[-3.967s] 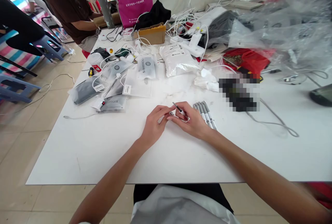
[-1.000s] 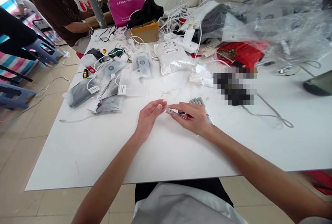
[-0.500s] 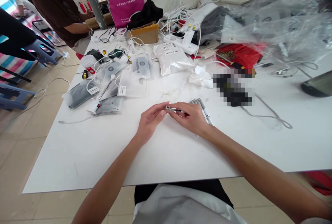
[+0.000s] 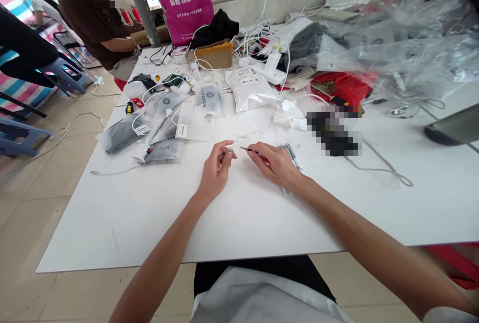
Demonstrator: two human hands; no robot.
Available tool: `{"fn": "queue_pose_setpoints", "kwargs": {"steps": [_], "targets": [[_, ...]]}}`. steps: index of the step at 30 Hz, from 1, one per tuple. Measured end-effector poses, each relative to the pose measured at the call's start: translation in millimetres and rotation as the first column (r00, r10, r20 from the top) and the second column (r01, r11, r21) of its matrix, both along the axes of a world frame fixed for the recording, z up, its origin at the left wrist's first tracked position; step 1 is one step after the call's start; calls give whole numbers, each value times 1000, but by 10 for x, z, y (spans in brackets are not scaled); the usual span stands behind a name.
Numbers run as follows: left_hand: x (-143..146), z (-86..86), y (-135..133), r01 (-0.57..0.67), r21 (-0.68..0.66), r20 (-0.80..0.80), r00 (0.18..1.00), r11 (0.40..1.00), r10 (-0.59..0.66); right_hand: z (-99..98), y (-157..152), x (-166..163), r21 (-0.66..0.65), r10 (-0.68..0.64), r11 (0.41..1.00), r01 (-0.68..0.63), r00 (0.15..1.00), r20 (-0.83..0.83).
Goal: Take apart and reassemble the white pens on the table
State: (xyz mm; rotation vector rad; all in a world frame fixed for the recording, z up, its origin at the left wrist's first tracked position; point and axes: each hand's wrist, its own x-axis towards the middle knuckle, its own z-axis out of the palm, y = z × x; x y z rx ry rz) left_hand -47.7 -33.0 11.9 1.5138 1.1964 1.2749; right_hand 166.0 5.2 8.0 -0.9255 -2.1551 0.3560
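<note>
One thin dark rod (image 4: 245,149) in the right hand's grip, tip toward the left

It's pinched above the white table (image 4: 149,228), by the right hand (image 4: 275,164); the left hand (image 4: 214,172), just across from it, is curled with thumb and fingers closed on a pale bit (image 4: 230,148), too small to make out. Grey sticks (image 4: 295,158) lie beside the right hand, partly hidden by it; beyond are pouches (image 4: 208,99) and a white parcel (image 4: 252,94)
</note>
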Motion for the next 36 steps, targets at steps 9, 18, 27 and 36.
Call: {"fn": "queue_pose_setpoints", "kwargs": {"steps": [9, 18, 27, 36], "targets": [[-99, -26, 68, 55, 183, -365, 931, 982, 15, -125, 130, 105, 210, -53, 978, 4, 972, 228], [-81, -88, 128, 68, 264, -452, 890, 962, 61, -53, 157, 154, 315, -92, 949, -21, 936, 339], [-95, -55, 118, -19, 244, -413, 903, 970, 122, -47, 205, 198, 310, -96, 951, 11, 960, 262], [-88, -78, 112, 59, 304, -427, 901, 951, 80, -98, 164, 160, 295, -59, 955, -19, 965, 254]]}}
